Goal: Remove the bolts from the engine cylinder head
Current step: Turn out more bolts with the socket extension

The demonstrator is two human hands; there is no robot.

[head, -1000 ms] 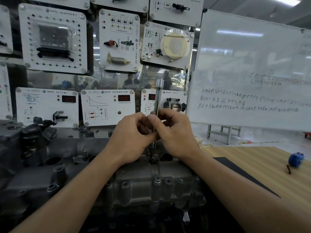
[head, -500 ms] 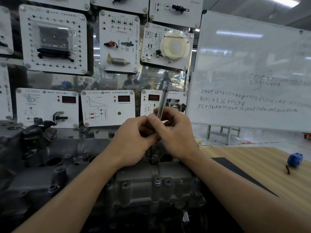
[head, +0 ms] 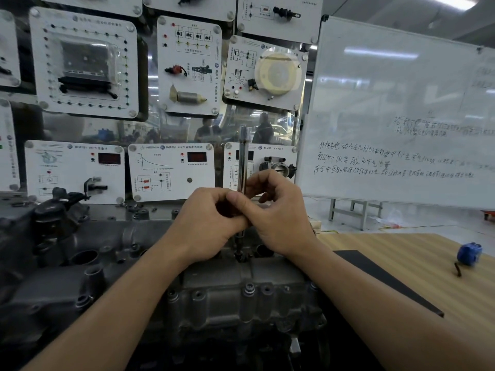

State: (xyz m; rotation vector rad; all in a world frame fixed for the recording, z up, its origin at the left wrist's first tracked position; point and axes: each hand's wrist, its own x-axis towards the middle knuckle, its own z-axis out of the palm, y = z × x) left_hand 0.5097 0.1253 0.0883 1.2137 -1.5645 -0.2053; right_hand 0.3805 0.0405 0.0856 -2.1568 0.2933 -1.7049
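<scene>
The grey engine cylinder head (head: 219, 298) fills the lower middle of the head view. A long chrome extension bar (head: 243, 159) stands upright on it, its lower tip seated at a bolt (head: 239, 257) in the head's top face. My left hand (head: 209, 226) and my right hand (head: 278, 218) meet around the bar's middle, fingers and thumbs curled round the shaft. The part of the bar between my hands is hidden. More bolts (head: 249, 288) sit along the head's front edge.
Training panels with sensors (head: 171, 171) hang close behind the engine. A whiteboard (head: 401, 111) stands at the right. To the right lies a wooden table (head: 428, 266) with a black mat (head: 380, 279) and a blue tape measure (head: 469, 254).
The bar's top leaned right half a second ago and now stands upright again. My fingers have shifted round the shaft; both hands stay at the same spot.
</scene>
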